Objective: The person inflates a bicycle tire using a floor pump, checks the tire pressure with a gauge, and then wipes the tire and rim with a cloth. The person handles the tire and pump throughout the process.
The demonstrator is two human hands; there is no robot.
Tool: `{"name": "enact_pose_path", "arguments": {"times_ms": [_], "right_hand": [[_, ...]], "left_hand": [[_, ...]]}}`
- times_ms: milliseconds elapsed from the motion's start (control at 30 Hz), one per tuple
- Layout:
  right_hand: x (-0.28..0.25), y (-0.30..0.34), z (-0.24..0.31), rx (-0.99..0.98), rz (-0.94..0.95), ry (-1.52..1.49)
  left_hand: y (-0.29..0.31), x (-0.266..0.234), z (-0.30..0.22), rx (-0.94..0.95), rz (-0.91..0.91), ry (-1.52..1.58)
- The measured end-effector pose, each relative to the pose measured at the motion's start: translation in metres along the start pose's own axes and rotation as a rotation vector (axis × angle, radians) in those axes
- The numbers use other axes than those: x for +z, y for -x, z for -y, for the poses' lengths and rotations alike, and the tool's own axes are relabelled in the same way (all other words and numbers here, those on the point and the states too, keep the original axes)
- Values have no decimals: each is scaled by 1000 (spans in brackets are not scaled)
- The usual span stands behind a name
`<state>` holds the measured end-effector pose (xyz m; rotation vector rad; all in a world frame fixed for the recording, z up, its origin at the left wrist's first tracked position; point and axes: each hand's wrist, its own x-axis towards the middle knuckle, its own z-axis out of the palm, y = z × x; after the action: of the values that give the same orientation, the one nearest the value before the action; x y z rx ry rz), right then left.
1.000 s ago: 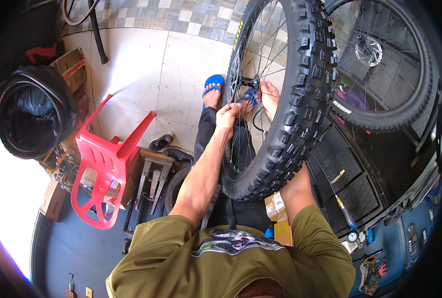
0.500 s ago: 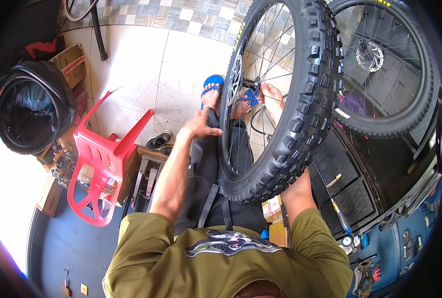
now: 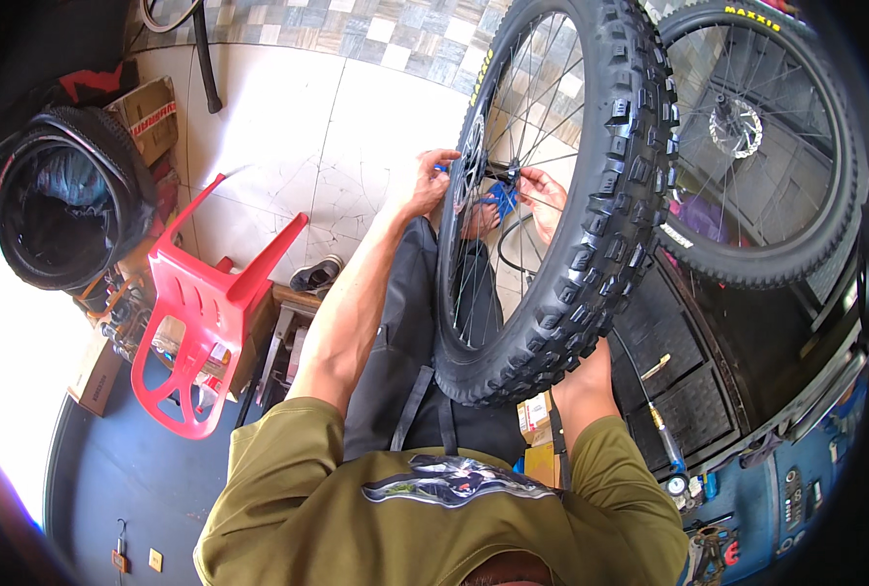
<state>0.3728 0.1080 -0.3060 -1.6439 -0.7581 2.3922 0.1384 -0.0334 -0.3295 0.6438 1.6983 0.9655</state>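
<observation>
A bicycle wheel [image 3: 625,186] with a knobby black tyre stands upright between my legs, its tread toward the right. Thin spokes run to the hub [image 3: 513,172], and a brake disc [image 3: 471,156] sits on its left side. My left hand [image 3: 430,183] reaches the disc's outer side, fingertips drawn together at the hub's left end; whatever they pinch is too small to make out. From the wheel's other side, my right hand [image 3: 544,200] has thumb and fingers closed at the hub's right end. The right forearm passes partly behind the tyre.
Another wheel with a disc [image 3: 735,129] leans at the right beside a dark cabinet [image 3: 669,342]. A red plastic chair [image 3: 195,303] lies tipped at the left, near stacked tyres [image 3: 59,205] and cardboard boxes [image 3: 146,115]. An inflator with a gauge [image 3: 677,482] and tools lie lower right.
My left hand has moved up and right from beside the tyre to the disc side of the hub, its fingers closing. My right hand stays by the hub. The view has shifted slightly.
</observation>
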Motion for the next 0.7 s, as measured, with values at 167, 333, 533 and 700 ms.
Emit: {"name": "enact_pose_path", "arguments": {"times_ms": [167, 333, 533, 700], "right_hand": [[-26, -20, -20, -3, -89, 238], [-20, -17, -18, -28, -107, 231], [-18, -12, -17, -69, -104, 207], [-11, -9, -22, -92, -92, 175]], "left_hand": [[-3, 2, -8, -19, 45, -90], [4, 2, -19, -141, 43, 47], [1, 2, -34, -182, 57, 98], [-2, 4, -43, -350, 85, 245]]}}
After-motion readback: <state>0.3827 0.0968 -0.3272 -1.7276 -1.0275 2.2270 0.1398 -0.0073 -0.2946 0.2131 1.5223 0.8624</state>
